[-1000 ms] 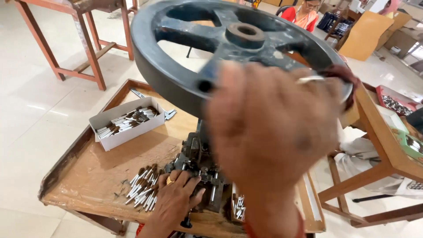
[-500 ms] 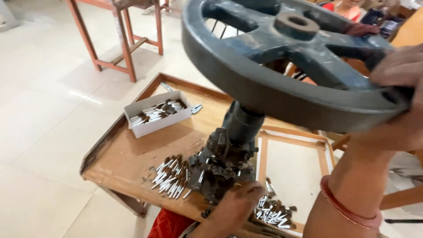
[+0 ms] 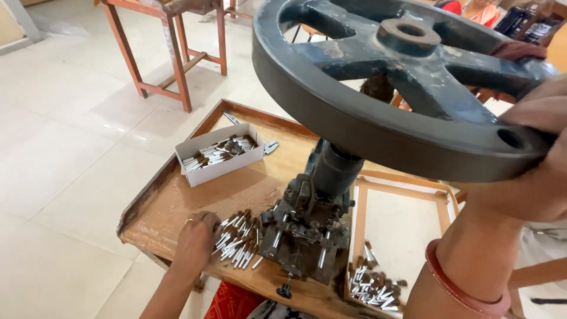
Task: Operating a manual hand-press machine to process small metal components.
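Two hands: wheel rim [image 3: 378,127], parts pile [image 3: 237,242]

Pale glossy tiled floor [image 3: 65,147] spreads out beyond the hands, brightly lit. A reddish wooden stand [image 3: 177,53] with crossbars stands farther off on it, upper left.

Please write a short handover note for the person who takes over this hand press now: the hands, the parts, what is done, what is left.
Right hand: grip on the rim of the handwheel.
Left hand: on the pile of small metal parts left of the press die.
White box further back holds more parts.
Done, it seems: a pile of parts lies in the tray on the right.
Left: the left pile and the box.
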